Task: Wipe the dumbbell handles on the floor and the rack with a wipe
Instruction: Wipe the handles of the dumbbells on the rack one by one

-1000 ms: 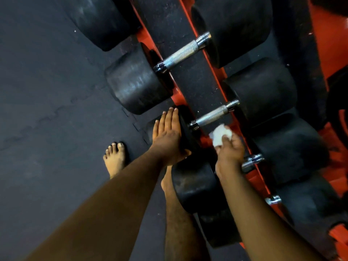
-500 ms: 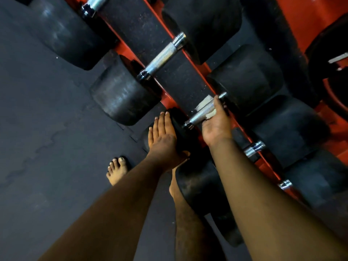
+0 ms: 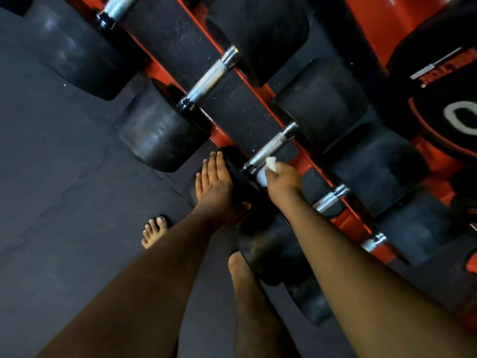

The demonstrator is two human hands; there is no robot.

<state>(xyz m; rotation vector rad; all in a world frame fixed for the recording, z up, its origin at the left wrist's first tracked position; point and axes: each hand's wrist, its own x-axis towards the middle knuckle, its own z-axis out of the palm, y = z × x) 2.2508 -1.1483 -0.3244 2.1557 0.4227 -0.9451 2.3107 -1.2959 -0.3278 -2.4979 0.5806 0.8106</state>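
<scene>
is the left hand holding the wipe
No, the white wipe is pinched in the right hand at the near end of a dumbbell handle, while the left hand rests flat on a black weight head.

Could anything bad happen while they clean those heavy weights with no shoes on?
Maybe. The bare foot stands close to the dumbbells, so one rolling off could hurt toes. The left hand leans on a weight that might shift. The right hand pinches only a small wipe, which could slip off the handle.
</scene>
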